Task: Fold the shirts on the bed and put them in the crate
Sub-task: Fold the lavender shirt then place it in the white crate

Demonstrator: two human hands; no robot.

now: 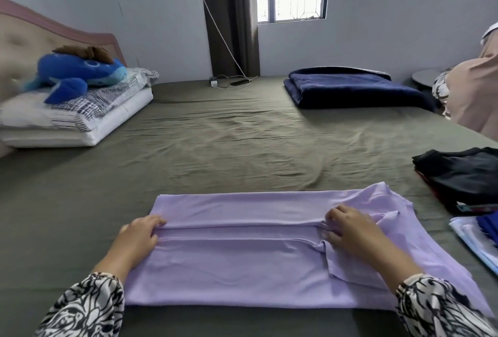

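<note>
Lilac shirt (242, 264) is spread flat on the near part of the olive-sheeted bed (215, 142), both long sides folded in toward the middle. Left hand (137, 239) pinches the folded edge at 1 end, right hand (347, 231) has curled fingers gripping the same fold by the sleeve. Dark clothes pile (463, 175) at right is cut off by the frame. Can't spot any crate.

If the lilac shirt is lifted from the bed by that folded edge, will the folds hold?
Probably not. The lilac shirt looks thin and floppy, lying flat with soft creases, so it would likely sag. Both the left hand and right hand grip its folded edge, suggesting it needs support at two points.
</note>
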